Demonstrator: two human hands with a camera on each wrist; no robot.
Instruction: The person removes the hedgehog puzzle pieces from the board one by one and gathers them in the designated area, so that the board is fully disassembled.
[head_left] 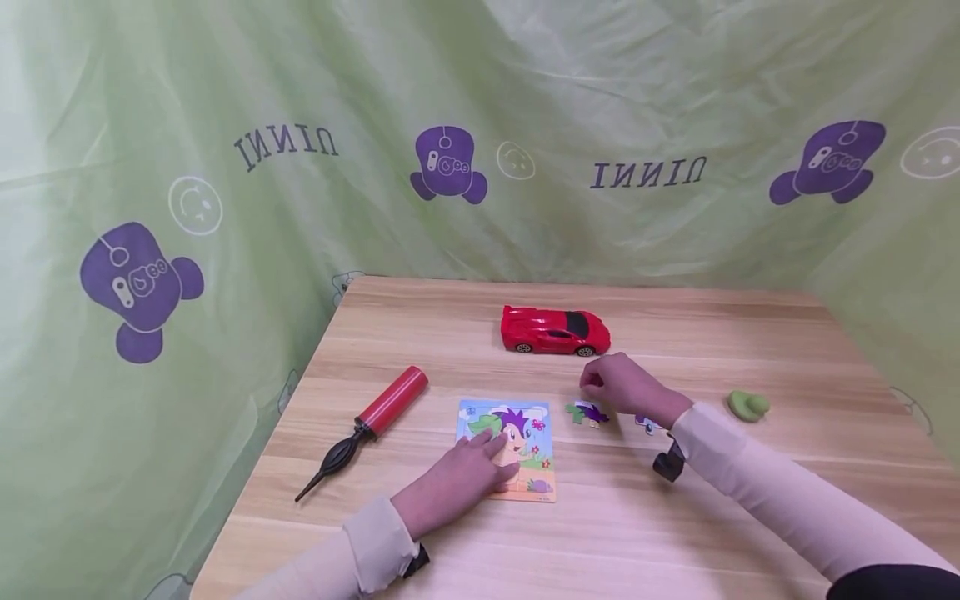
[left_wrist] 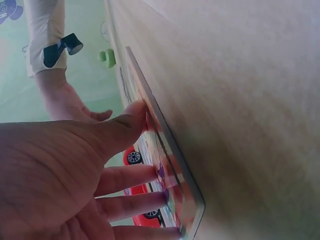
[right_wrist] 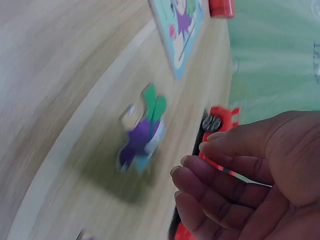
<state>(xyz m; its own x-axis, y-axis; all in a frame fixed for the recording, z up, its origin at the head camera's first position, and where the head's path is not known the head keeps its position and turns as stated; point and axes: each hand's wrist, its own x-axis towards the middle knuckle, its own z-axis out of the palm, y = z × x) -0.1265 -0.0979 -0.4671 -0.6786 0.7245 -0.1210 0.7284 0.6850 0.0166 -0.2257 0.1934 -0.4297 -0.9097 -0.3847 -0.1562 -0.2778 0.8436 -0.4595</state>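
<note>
Where puzzle (head_left: 528, 442) edge ends, gap separates right hand (head_left: 624, 387).

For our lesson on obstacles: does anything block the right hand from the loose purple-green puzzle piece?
Nothing visible stands between the right hand and the puzzle piece; the red toy car is farther back.

My flat, square, pic-printed puzzle board (head_left: 533, 446) looks smooth & glossy, w/ faint reflections; I can't tell if wood or card. Small purple-and-green puzzle pc. (head_left: 591, 412): smooth printed face. Red toy car (head_left: 555, 331): shiny plastic. Red-and-black tube-shaped hand pump (head_left: 392, 403): smooth, plastic-like. Rounded green knobbed obj. (head_left: 747, 406): matt. Pale wood-grain tabletop (head_left: 615, 533): smooth, low sheen. Light-green printed curtain (head_left: 345, 217): thin, creased, slightly shiny. My cream right sleeve (head_left: 780, 487): matt cloth.
</note>
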